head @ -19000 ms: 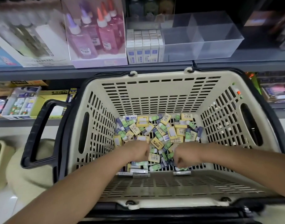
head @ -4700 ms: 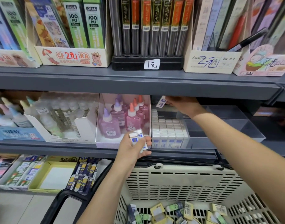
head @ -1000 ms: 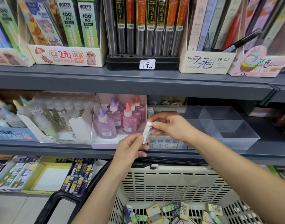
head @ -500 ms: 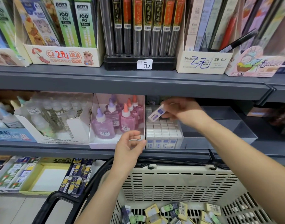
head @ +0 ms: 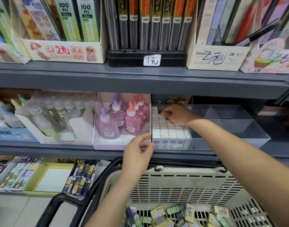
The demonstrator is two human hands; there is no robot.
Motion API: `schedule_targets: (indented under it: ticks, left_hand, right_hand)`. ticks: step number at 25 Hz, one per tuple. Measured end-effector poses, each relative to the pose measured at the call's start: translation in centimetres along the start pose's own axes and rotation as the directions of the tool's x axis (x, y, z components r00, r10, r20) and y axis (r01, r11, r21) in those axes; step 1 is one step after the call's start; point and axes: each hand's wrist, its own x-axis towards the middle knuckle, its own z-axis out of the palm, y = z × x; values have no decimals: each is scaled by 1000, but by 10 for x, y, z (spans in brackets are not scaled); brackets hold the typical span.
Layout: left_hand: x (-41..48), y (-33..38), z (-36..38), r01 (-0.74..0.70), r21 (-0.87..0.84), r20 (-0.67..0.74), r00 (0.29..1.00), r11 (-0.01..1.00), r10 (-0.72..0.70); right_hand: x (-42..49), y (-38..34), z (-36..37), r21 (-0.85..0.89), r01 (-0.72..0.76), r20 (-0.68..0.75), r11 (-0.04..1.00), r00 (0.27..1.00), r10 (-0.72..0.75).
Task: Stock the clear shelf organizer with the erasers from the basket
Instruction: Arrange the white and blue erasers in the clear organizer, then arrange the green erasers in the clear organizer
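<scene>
A person's right hand (head: 177, 114) reaches under the grey shelf into the clear shelf organizer (head: 230, 128), fingertips pressed down on the back rows of white erasers (head: 168, 130) packed upright in its left compartment; whether the fingers pinch one more eraser or only press on the rows cannot be told, since the hand hides what lies beneath. The left hand (head: 138, 154) hovers at about seven o'clock from the organizer, just beside its front left corner, fingers loosely apart and, as far as can be seen, holding nothing.

That left compartment appears close to full, row upon row standing on end. The compartments to its right, at three o'clock, look bare through their clear walls.

At six o'clock, the cream basket (head: 181, 182) with its black handle sits below the shelf, a scatter of yellow, green and blue loose erasers (head: 173, 215) on its floor. Judged from this, the stocking is well under way but far from done: much remains in the basket, and most of the organizer awaits filling. Pink glue bottles (head: 122, 118) stand at nine o'clock from the organizer.
</scene>
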Motion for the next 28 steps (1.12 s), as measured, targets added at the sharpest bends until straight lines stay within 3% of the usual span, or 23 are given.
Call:
schedule_targets:
  ticks: [4, 7, 10, 12, 15, 18, 21, 23, 25, 26, 28]
  left_hand:
    - [-1, 1, -2, -1, -2, -5, 1000, 1000, 1]
    - [-10, 9, -4, -23, -55, -28, 999, 998, 21]
    - [-31, 20, -12, -99, -43, 2, 995, 994, 99]
    - [-51, 21, -18, -142, 33, 107, 985, 989, 138]
    - [-87, 7, -17, -100, 265, 326, 945, 959, 9]
    - [-105, -23, -5, 43, 444, 418, 873, 895, -249]
    - [-116, -56, 11, 183, 556, 380, 812, 811, -444]
    - [-128, -80, 16, 197, 650, 343, 786, 734, -515]
    - [-137, -98, 16, 72, 759, 385, 751, 647, -536]
    - [-140, -105, 15, 24, 779, 401, 749, 626, -527]
    - [-139, -113, 11, 61, 765, 375, 767, 641, -521]
  right_hand:
    - [-8, -1, -3, 8, 3, -29, 1000, 1000, -3]
    - [-31, -3, -12, 136, -12, -161, 991, 986, 34]
    - [-90, -2, -11, 260, 98, -326, 961, 945, -8]
    - [-142, 4, 1, 339, 183, -372, 923, 927, -48]
    - [-207, 20, 46, 461, 124, -175, 879, 983, -47]
    - [-239, 41, 112, 246, 0, 140, 969, 989, -36]
    - [-247, 52, 166, 39, 8, 423, 999, 906, -23]
    - [-249, 54, 193, -24, 67, 483, 997, 874, -47]
    - [-251, 57, 213, -85, 163, 489, 983, 866, -101]
    - [-254, 59, 219, -136, 223, 501, 965, 856, -127]
    - [-258, 71, 221, -226, 299, 487, 927, 859, -159]
